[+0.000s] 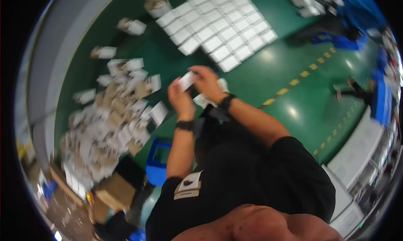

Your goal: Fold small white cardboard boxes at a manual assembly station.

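A small white box (186, 81) is held out in front of me between both hands. My left hand (180, 99) is closed round its left end. From the other side, my right hand (205, 82) grips it with bent fingers near the far edge. Motion blur hides the box's finer detail. Beyond my hands, many similar white boxes (222, 29) stand in close rows on the green floor. To the left lies a large heap of opened white cartons and brown inserts (111, 115). Some white-and-dark papers or pieces (204, 101) show just below my right hand.
A blue stool (155, 174) stands by my left elbow, with a brown cardboard box (116, 192) and another person (113, 226) farther left. Yellow-and-black tape (282, 91) crosses the floor at right. Pale cabinets (357, 148) line the right edge; loose cartons (158, 5) lie far left.
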Demonstrator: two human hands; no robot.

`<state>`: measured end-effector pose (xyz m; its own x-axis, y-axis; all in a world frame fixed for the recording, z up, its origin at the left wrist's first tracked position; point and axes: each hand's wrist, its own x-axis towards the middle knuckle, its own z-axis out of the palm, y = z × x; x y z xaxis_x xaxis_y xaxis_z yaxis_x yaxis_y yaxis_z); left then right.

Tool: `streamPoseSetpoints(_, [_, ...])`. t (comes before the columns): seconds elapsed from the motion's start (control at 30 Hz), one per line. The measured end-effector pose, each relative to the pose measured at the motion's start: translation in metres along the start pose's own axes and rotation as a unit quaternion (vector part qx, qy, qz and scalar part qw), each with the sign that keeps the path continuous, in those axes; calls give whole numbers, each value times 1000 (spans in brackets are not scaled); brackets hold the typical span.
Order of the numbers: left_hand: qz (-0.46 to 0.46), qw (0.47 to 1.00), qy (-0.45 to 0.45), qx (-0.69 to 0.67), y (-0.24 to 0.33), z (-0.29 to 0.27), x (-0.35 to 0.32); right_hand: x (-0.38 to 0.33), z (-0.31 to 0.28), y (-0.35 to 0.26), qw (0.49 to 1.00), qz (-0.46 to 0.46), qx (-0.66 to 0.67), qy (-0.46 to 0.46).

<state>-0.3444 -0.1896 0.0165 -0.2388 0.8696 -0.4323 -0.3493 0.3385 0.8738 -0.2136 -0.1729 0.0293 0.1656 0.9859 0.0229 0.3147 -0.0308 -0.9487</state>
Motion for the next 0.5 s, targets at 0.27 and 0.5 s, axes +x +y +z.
streamPoseSetpoints(0.27, [-9,998,58,-33,15,54,19,-30,-20,-10,989,109,80,-52])
streamPoseSetpoints(0.5, [-42,985,-138,-90,14,40,57,14,4,32,965,192,168,-66])
